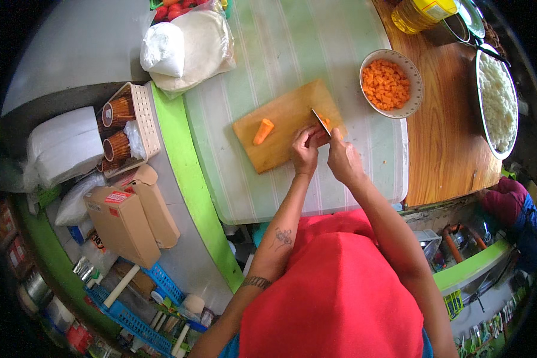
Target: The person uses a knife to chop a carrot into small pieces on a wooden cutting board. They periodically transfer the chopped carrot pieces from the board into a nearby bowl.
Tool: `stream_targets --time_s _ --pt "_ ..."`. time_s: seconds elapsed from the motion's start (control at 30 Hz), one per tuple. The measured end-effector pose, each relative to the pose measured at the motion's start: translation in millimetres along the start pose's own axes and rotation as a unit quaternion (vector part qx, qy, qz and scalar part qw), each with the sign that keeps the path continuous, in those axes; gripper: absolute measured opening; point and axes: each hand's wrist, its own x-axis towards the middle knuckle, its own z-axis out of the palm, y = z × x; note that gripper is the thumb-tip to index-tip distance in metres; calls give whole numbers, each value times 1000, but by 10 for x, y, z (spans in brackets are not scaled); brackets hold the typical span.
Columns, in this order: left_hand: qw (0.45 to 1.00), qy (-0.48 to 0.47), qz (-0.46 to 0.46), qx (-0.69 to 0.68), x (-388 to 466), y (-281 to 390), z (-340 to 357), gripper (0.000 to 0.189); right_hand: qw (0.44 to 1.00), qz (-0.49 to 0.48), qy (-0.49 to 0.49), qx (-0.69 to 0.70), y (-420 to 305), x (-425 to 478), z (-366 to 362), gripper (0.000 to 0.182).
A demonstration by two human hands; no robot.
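Observation:
My right hand (pixel 343 157) grips a kitchen knife (pixel 321 122), its blade angled up and left over the right part of a wooden cutting board (pixel 277 107). Small cut pieces of carrot (pixel 326 120) lie beside the blade. Close to the knife, my left hand (pixel 305 150) has its fingers curled at the board's surface; what they may hold is hidden. A peeled piece of carrot (pixel 263 131) rests on the left half of the board. Up and right of my hands stands a patterned bowl (pixel 417 95) of diced carrot (pixel 386 84).
The board lies on a striped tablecloth (pixel 268 53). At right are a basin of white food (pixel 496 103) and a yellow-capped oil bottle (pixel 414 15). Plastic bags (pixel 192 49) sit at upper left. Cardboard boxes (pixel 121 223) and a beige basket (pixel 147 121) stand on the left counter.

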Motion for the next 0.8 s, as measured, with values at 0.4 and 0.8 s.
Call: stream_targets --time_s 0.4,0.8 --pt "991 15 -85 -105 -26 67 -39 12 998 42 -35 -20 -265 -124 -198 14" --pt "995 -16 -69 -72 9 -32 -48 10 999 32 -12 14 -65 -10 52 13"
